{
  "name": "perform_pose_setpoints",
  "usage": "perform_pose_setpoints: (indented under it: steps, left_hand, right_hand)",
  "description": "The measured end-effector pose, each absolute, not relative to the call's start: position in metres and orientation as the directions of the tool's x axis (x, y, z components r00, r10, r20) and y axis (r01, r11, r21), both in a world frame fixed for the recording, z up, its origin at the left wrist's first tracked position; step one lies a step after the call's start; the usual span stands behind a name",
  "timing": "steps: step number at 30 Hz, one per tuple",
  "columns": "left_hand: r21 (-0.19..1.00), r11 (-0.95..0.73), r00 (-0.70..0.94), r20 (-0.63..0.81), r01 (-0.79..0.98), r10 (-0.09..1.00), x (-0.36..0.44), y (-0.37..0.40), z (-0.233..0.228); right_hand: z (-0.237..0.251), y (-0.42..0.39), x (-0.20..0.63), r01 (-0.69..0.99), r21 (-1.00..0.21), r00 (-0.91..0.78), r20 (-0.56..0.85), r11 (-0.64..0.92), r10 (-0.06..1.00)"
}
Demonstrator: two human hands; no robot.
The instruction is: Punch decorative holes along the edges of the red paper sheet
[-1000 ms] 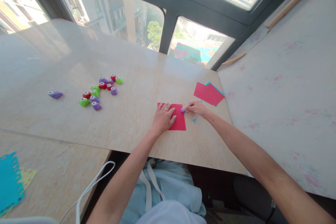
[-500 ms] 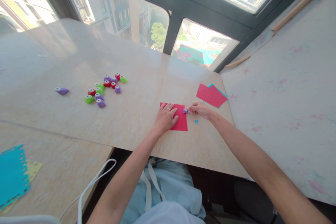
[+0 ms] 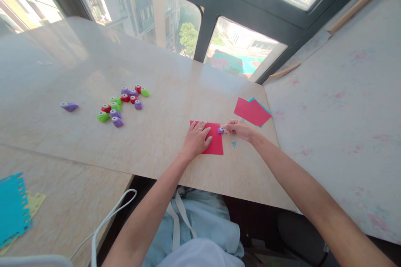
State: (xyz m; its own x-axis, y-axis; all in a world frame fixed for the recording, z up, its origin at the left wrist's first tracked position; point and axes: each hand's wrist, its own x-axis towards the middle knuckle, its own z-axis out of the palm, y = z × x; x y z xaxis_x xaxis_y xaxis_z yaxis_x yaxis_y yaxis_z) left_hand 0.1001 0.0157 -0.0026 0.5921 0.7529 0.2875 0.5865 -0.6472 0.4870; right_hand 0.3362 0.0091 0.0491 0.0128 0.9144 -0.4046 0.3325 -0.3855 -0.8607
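Head view: a person sits at a marble table (image 3: 163, 91) by a window, both bare hands on one red paper sheet (image 3: 215, 144).
Left hand: the left hand (image 3: 196, 138) lies flat with fingers spread, pressing the sheet down on the table; it grips nothing.
Right hand: the right hand (image 3: 239, 128) pinches a small purple punch (image 3: 221, 130) between thumb and fingertips at the sheet's right edge.
Position of the punch: it sits on the upper part of the right edge, touching the paper.
Work done: judging from the tiny blue scraps (image 3: 233, 144) lying just right of the sheet, some blue paper seems already punched; whether the red sheet bears any holes yet cannot be told at this size.
Work left: most of the red edge appears uncut, and a stack of red and blue sheets (image 3: 252, 111) lies untouched near the table's far right corner.
Other tools: a cluster of coloured punches (image 3: 120, 104) rests well apart to the left, with one lone purple punch (image 3: 69, 106) further left.
Near left: a blue sheet with a punched border (image 3: 12, 206) lies on a lower surface.
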Motion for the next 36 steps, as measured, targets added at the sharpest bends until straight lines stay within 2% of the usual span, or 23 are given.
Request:
perform_pose_setpoints:
  steps: [8,10,14,17,22,27,30,32,36]
  left_hand:
    - [0.525,-0.633,0.587,0.28,0.568,0.759,0.1,0.016,-0.002]
    - [0.524,-0.632,0.585,0.28,0.571,0.761,0.1,0.016,-0.002]
    - [0.519,-0.635,0.583,0.287,0.572,0.76,0.099,0.016,-0.002]
    - [0.513,-0.637,0.581,0.29,0.576,0.76,0.099,0.016,-0.002]
    - [0.509,-0.637,0.577,0.297,0.579,0.761,0.1,0.016,-0.005]
    - [0.513,-0.629,0.578,0.281,0.584,0.766,0.1,0.016,-0.004]
    - [0.515,-0.626,0.577,0.277,0.586,0.768,0.099,0.016,-0.003]
    - [0.519,-0.626,0.576,0.28,0.582,0.768,0.099,0.017,-0.003]
    - [0.529,-0.628,0.58,0.282,0.57,0.764,0.099,0.017,-0.005]
  right_hand:
    - [0.044,-0.001,0.329,0.368,-0.844,0.004,-0.417,-0.389,0.909]
    - [0.038,-0.004,0.328,0.426,-0.833,0.035,-0.374,-0.352,0.927]
    - [0.03,-0.013,0.327,0.591,-0.787,0.071,-0.169,-0.178,0.983]
    - [0.028,-0.017,0.33,0.666,-0.74,0.066,-0.072,-0.098,0.995]
    - [0.029,-0.019,0.338,0.712,-0.701,0.023,-0.033,-0.04,0.999]
    - [0.032,-0.025,0.342,0.723,-0.689,0.035,-0.03,-0.046,0.999]
    - [0.034,-0.033,0.343,0.691,-0.717,0.11,-0.023,-0.093,0.994]
    - [0.036,-0.041,0.344,0.609,-0.779,0.213,-0.022,-0.151,0.977]
    - [0.041,-0.062,0.343,0.252,-0.937,0.403,-0.124,-0.24,0.907]
